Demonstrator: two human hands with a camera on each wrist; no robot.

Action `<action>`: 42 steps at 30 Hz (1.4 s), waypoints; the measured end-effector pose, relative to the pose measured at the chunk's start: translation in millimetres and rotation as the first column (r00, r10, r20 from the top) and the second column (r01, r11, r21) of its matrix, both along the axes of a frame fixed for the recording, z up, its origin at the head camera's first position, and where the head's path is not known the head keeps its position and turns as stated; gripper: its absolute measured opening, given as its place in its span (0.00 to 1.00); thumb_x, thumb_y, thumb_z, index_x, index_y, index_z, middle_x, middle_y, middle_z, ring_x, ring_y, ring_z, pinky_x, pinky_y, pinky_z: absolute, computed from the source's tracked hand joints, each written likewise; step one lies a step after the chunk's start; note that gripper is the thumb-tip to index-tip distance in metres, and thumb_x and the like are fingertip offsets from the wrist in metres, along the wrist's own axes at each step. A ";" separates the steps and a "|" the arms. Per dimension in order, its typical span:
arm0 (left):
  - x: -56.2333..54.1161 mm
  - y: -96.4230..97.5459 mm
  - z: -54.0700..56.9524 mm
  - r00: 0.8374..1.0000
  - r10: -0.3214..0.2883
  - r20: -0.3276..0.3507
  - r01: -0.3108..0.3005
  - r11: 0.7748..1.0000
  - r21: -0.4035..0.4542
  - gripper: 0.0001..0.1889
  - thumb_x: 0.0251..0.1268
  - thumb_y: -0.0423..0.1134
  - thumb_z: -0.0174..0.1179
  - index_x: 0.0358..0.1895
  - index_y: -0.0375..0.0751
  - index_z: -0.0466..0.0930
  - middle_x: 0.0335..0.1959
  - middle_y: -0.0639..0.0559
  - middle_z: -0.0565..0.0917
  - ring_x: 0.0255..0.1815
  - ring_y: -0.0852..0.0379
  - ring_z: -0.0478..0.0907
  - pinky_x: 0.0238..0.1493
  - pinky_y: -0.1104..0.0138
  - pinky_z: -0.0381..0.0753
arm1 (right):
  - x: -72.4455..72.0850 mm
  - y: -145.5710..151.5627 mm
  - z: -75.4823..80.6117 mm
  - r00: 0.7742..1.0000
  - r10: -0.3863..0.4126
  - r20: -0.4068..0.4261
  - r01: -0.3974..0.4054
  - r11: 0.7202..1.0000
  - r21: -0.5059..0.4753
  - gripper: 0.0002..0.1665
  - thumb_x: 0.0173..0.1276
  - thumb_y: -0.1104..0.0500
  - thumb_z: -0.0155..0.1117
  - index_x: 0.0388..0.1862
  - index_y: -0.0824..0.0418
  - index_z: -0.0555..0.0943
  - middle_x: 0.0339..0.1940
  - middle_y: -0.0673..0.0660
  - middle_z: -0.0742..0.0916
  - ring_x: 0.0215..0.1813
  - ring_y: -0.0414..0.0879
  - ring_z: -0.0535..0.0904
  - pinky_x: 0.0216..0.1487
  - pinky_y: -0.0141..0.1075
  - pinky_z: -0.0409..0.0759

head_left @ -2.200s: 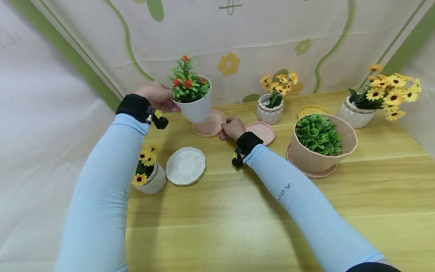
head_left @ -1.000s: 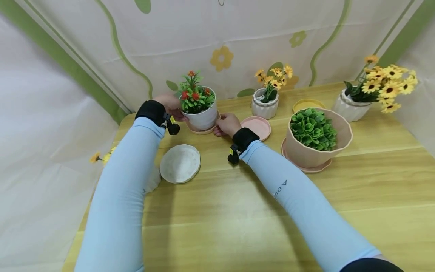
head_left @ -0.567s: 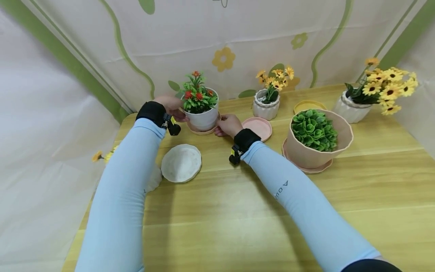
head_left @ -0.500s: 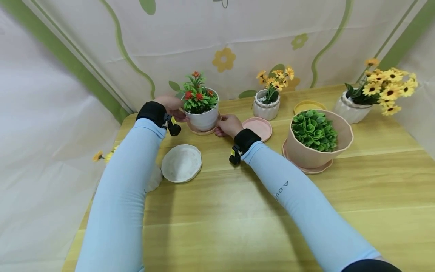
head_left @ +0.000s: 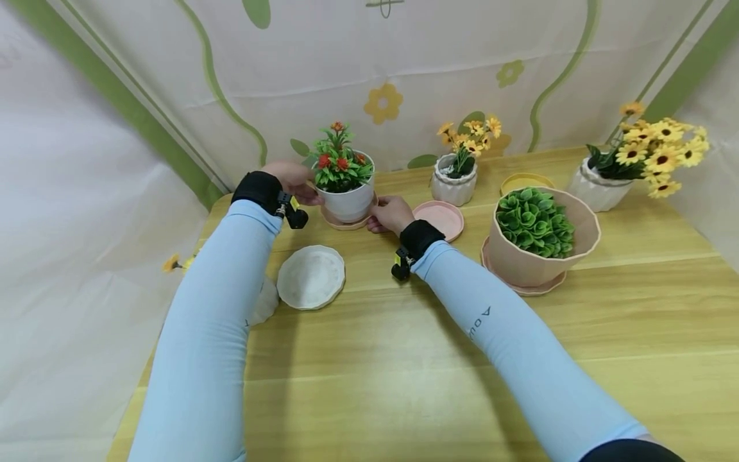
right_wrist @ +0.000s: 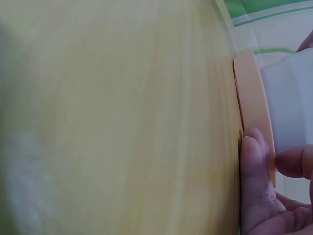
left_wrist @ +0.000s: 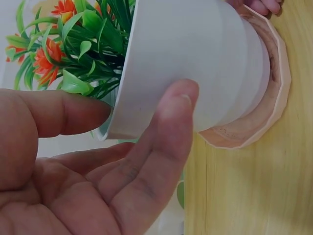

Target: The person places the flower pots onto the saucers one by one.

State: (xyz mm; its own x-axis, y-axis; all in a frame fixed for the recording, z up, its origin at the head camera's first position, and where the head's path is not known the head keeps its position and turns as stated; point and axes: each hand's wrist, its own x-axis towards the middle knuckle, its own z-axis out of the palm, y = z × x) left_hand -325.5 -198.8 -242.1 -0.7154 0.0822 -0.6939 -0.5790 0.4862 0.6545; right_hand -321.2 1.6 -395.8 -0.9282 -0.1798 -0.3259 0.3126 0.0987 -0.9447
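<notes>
White and upright, the pot (head_left: pixel 349 204) sits on a pink saucer (head_left: pixel 345 226) toward the back of the table (head_left: pixel 375 372), with red flowers (head_left: pixel 340 162) rising out of it. Looking down from the head view, I see the left hand (head_left: pixel 292 181) at the pot's left side and the right hand (head_left: pixel 392 215) at the saucer's right edge. Nearer lies a white dish (head_left: pixel 310 277); a pink dish (head_left: pixel 441 218) is just beyond the right hand, a small pot (head_left: pixel 454 188) stands behind that, and a large pot (head_left: pixel 531 269) holding a leafy plant (head_left: pixel 534 221) is farther right. In the left wrist view, the hand is half curled, one fingertip at the rim and another against the outer wall, gripping the pot lightly. In the right wrist view, the fingers are nearly closed, pinching the saucer's edge right beside the pot's wall.
</notes>
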 end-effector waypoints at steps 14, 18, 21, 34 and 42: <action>5.0 -2.5 9.7 1.000 -0.032 -0.002 0.032 0.999 -0.005 0.26 0.82 0.41 0.34 0.76 0.33 0.54 0.38 0.38 0.83 0.37 0.52 0.83 0.49 0.64 0.82 | 0.9 0.9 2.8 1.000 0.009 0.026 -0.009 1.000 -0.004 0.33 0.76 0.60 0.54 0.77 0.62 0.61 0.31 0.60 0.86 0.26 0.43 0.84 0.34 0.35 0.87; 11.6 -3.0 13.9 1.000 -0.014 -0.013 0.014 1.000 -0.010 0.28 0.83 0.41 0.34 0.78 0.35 0.46 0.60 0.30 0.75 0.42 0.51 0.83 0.51 0.64 0.81 | 1.2 0.8 3.1 1.000 0.017 0.021 -0.017 1.000 0.006 0.31 0.76 0.58 0.54 0.75 0.63 0.65 0.31 0.59 0.87 0.27 0.43 0.85 0.34 0.34 0.86; 16.7 -1.7 17.1 0.999 0.026 -0.040 -0.027 0.999 -0.018 0.31 0.82 0.40 0.36 0.80 0.37 0.37 0.71 0.28 0.63 0.49 0.48 0.83 0.54 0.64 0.81 | 1.4 1.3 3.6 1.000 0.009 0.012 -0.009 1.000 0.005 0.30 0.75 0.58 0.55 0.73 0.65 0.67 0.30 0.59 0.87 0.27 0.43 0.85 0.32 0.33 0.86; 47.2 1.6 41.4 0.977 -0.036 -0.213 -0.001 0.985 -0.171 0.31 0.80 0.41 0.43 0.79 0.37 0.46 0.73 0.32 0.62 0.63 0.39 0.74 0.58 0.59 0.80 | 6.3 2.9 5.3 1.000 -0.023 0.020 0.023 1.000 0.004 0.34 0.76 0.59 0.55 0.77 0.62 0.60 0.36 0.61 0.87 0.32 0.45 0.86 0.40 0.36 0.87; 81.2 5.3 54.5 0.930 -0.134 -0.343 0.074 0.980 -0.182 0.23 0.78 0.39 0.44 0.70 0.33 0.64 0.72 0.36 0.63 0.45 0.45 0.82 0.50 0.61 0.84 | 15.4 12.1 17.5 1.000 0.026 -0.007 -0.026 0.999 0.036 0.37 0.77 0.59 0.52 0.80 0.57 0.54 0.44 0.66 0.84 0.38 0.53 0.86 0.42 0.40 0.87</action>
State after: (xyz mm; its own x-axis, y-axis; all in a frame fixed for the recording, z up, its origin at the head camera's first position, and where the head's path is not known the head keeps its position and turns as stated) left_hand -244.3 -193.5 -187.6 -0.9094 0.0760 -0.4090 -0.2665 0.6486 0.7129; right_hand -305.8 13.8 -378.3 -0.9257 -0.1925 -0.3256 0.3024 0.1403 -0.9428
